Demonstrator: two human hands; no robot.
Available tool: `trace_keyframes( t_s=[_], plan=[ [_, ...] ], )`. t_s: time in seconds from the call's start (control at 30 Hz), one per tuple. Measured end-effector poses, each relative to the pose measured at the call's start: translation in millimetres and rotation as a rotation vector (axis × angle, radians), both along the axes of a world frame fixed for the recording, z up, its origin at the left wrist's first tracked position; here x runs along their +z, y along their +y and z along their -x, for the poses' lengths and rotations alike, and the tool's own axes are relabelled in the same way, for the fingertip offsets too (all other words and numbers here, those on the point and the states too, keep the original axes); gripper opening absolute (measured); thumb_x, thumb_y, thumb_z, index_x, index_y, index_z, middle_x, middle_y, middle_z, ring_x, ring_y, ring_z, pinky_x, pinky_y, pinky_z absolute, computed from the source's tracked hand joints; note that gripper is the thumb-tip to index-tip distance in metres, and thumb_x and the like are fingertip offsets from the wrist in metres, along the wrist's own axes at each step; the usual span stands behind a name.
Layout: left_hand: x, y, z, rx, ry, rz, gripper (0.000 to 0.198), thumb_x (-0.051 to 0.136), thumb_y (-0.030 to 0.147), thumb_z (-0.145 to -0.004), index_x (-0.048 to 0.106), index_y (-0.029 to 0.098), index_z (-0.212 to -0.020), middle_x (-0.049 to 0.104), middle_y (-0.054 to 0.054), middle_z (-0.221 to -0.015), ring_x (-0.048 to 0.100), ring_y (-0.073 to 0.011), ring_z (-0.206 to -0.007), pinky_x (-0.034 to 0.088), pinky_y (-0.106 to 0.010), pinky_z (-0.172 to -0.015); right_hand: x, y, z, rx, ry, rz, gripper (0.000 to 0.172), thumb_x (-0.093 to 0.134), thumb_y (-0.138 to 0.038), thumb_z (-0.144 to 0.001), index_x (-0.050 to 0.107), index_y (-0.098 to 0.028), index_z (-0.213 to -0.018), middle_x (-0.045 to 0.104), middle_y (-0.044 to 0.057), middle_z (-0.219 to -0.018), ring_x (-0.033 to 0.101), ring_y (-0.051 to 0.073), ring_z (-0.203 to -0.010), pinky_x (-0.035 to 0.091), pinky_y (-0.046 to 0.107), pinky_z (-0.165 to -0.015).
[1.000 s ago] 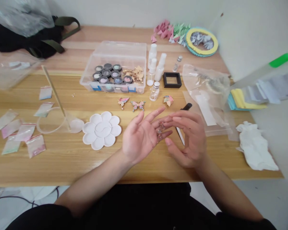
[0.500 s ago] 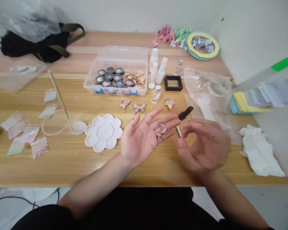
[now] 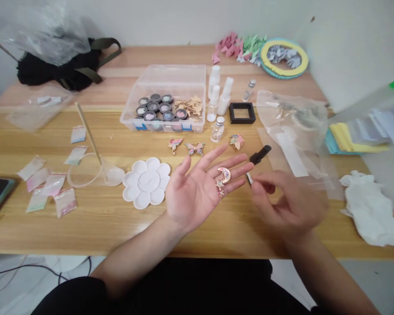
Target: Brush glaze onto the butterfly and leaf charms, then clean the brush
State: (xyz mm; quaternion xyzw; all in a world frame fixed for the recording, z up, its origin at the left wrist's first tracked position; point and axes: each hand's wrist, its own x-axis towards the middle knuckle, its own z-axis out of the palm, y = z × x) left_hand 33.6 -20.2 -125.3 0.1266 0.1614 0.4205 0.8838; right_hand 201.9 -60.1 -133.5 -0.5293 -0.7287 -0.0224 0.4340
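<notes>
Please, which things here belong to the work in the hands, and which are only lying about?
In the work:
left hand, palm up
moon-and-star charm on its fingers
right hand
black-handled tool beside it

Lying about:
butterfly charm
white flower palette
clear box of jars
glitter sachets
black bag

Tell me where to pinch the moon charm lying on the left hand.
Pinch the moon charm across the crescent's thick outer curve, coming from above and from the right, where the right hand is nearest. That curve looks like its broadest part and lies exposed on the left hand; the small star below it seems too slight to hold.
</notes>
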Motion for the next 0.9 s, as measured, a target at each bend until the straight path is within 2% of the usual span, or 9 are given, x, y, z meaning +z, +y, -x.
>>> trace_keyframes(
  t_s=[0.07, 0.13, 0.23, 0.3, 0.4, 0.53, 0.6, 0.7, 0.9],
  plan=[
    [-0.3, 0.3, 0.0, 0.025, 0.045, 0.007, 0.053, 0.034, 0.052, -0.096, 0.058, 0.014, -0.124, 0.070, -0.017, -0.120, 0.065, -0.0296, -0.118, 0.044, -0.043, -0.105, 0.3, 0.5, -10.4, -0.170, -0.033, 0.131, 0.004, 0.061, -0.022, -0.086, 0.063, -0.024, -0.084, 0.066, -0.003, -0.063, 0.058, 0.012, -0.051, 0.046, 0.027, -0.051],
    [-0.4, 0.8, -0.4, 0.061, 0.100, 0.032, 0.050, 0.036, 0.049, -0.095, 0.058, 0.014, -0.123, 0.069, -0.017, -0.121, 0.064, -0.0297, -0.120, 0.044, -0.043, -0.104, -2.1, 1.1, -23.9, -0.324, -0.047, 0.313, 0.012, 0.061, -0.033, -0.086, 0.066, -0.023, -0.082, 0.067, -0.001, -0.062, 0.059, 0.013, -0.049, 0.044, 0.028, -0.049],
    [-0.1, 1.5, -1.5, 0.096, 0.167, 0.090, 0.048, 0.038, 0.048, -0.094, 0.057, 0.015, -0.124, 0.068, -0.018, -0.123, 0.063, -0.0297, -0.121, 0.044, -0.043, -0.103, -7.8, 3.1, -42.4, -0.446, -0.047, 0.552, 0.019, 0.065, -0.040, -0.080, 0.068, -0.022, -0.083, 0.067, 0.000, -0.060, 0.060, 0.016, -0.049, 0.042, 0.030, -0.050],
    [0.4, 1.5, -2.3, 0.098, 0.193, 0.115, 0.048, 0.039, 0.048, -0.094, 0.056, 0.014, -0.124, 0.067, -0.020, -0.124, 0.063, -0.0303, -0.121, 0.044, -0.043, -0.102, -9.1, 6.5, -50.0, -0.484, 0.001, 0.588, 0.024, 0.065, -0.041, -0.079, 0.069, -0.021, -0.091, 0.068, 0.001, -0.066, 0.062, 0.017, -0.052, 0.044, 0.031, -0.052],
    [0.8, 0.7, -3.3, 0.091, 0.208, 0.130, 0.049, 0.040, 0.048, -0.094, 0.054, 0.014, -0.127, 0.067, -0.020, -0.124, 0.063, -0.0304, -0.120, 0.043, -0.044, -0.103, -4.4, 16.6, -54.8, -0.450, 0.080, 0.495, 0.036, 0.064, -0.044, -0.080, 0.065, -0.020, -0.106, 0.071, 0.005, -0.082, 0.064, 0.018, -0.061, 0.049, 0.033, -0.056],
    [0.0, 0.0, -4.0, 0.085, 0.211, 0.149, 0.049, 0.041, 0.045, -0.095, 0.050, 0.013, -0.131, 0.067, -0.021, -0.123, 0.065, -0.0299, -0.117, 0.042, -0.044, -0.103, 6.9, 35.7, -56.4, -0.257, -0.058, 0.419, 0.046, 0.062, -0.040, -0.081, 0.059, -0.017, -0.121, 0.071, 0.011, -0.102, 0.066, 0.022, -0.078, 0.053, 0.037, -0.064],
    [-0.5, 0.3, -4.2, 0.084, 0.205, 0.151, 0.050, 0.041, 0.045, -0.095, 0.050, 0.012, -0.130, 0.067, -0.022, -0.124, 0.064, -0.0307, -0.118, 0.043, -0.044, -0.102, 9.9, 43.8, -57.0, -0.176, -0.133, 0.433, 0.045, 0.063, -0.033, -0.080, 0.058, -0.018, -0.122, 0.073, 0.009, -0.101, 0.067, 0.022, -0.080, 0.054, 0.039, -0.069],
    [-0.7, 1.1, -4.2, 0.092, 0.203, 0.157, 0.049, 0.041, 0.044, -0.095, 0.051, 0.011, -0.130, 0.067, -0.022, -0.123, 0.064, -0.0317, -0.119, 0.043, -0.044, -0.101, 10.4, 50.2, -57.6, -0.139, -0.172, 0.438, 0.041, 0.060, -0.025, -0.081, 0.058, -0.021, -0.121, 0.075, 0.005, -0.093, 0.067, 0.021, -0.075, 0.054, 0.037, -0.068],
    [1.0, 0.4, -4.4, 0.109, 0.190, 0.178, 0.049, 0.041, 0.044, -0.094, 0.054, 0.010, -0.126, 0.069, -0.021, -0.117, 0.064, -0.0327, -0.117, 0.045, -0.043, -0.098, 14.8, 46.3, -59.3, -0.170, -0.180, 0.347, 0.041, 0.058, -0.030, -0.086, 0.054, -0.020, -0.125, 0.074, 0.006, -0.092, 0.068, 0.020, -0.073, 0.055, 0.036, -0.065]
  ],
)
